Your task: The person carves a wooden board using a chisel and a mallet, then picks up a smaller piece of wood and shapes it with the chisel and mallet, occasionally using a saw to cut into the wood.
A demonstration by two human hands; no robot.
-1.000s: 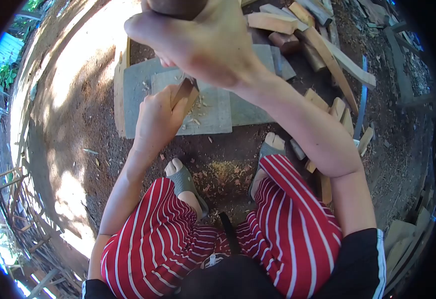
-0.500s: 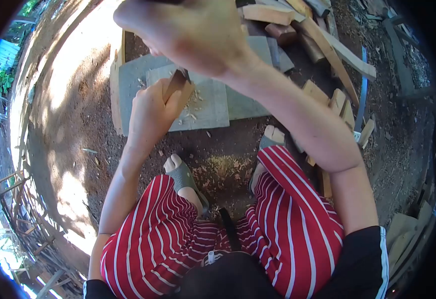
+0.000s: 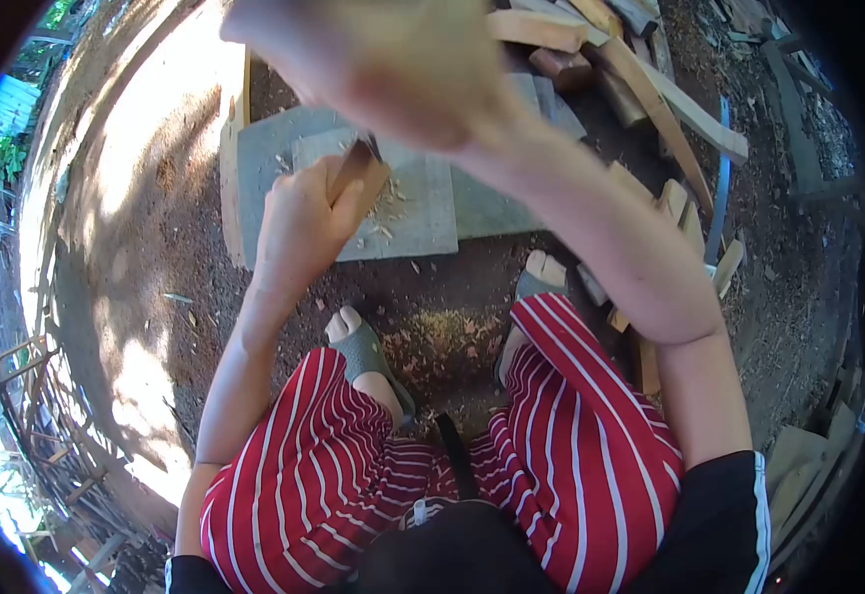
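My left hand [image 3: 309, 213] is closed around a short brown wooden piece [image 3: 353, 170], held tilted over the grey board [image 3: 418, 203]. Small pale chips [image 3: 385, 213] lie scattered on that board. Raised high and close to the camera, my right hand [image 3: 383, 69] is curled and blurred at the top of the view; its fingers and anything they hold are hidden or cut off by the frame edge.
Curved wooden pieces [image 3: 660, 104] are heaped at the upper right. A long blue-grey strip [image 3: 720, 188] and wooden blocks [image 3: 690, 223] lie right of the board. My feet [image 3: 363, 346] rest on the dirt near the board. A stick pile [image 3: 56, 436] stands at left.
My right hand looks slightly lower and nearer the camera, with more blur. My left hand and the wooden piece have shifted very slightly right.
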